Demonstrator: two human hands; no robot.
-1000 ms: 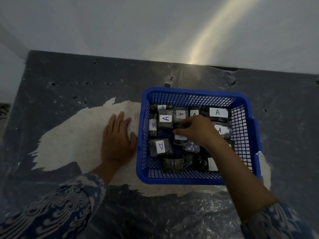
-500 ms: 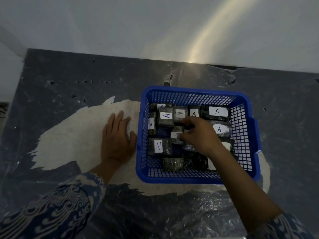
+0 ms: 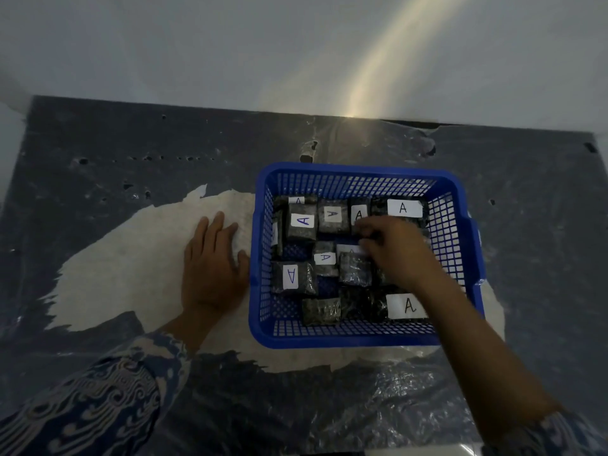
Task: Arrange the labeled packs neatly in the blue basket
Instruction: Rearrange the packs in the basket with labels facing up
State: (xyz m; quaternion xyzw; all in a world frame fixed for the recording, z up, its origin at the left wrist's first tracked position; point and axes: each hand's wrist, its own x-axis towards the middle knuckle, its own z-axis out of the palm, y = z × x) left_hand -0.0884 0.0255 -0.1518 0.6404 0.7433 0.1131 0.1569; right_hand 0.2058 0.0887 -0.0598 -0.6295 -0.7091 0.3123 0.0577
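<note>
Right hand (image 3: 393, 250) among labeled packs (image 3: 302, 222) in blue basket (image 3: 358, 339), grip indiscernible; left hand (image 3: 210, 268) flat, relaxed, on table (image 3: 98, 159).

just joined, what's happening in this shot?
A person is sorting small dark plastic-wrapped packs with white "A" labels inside a blue plastic mesh basket on a dark, worn tabletop. The right hand reaches into the basket's middle, fingers curled among the packs; what it grips is hidden. The left hand lies flat beside the basket's left wall. Packs lie unevenly, some label-down.
</note>
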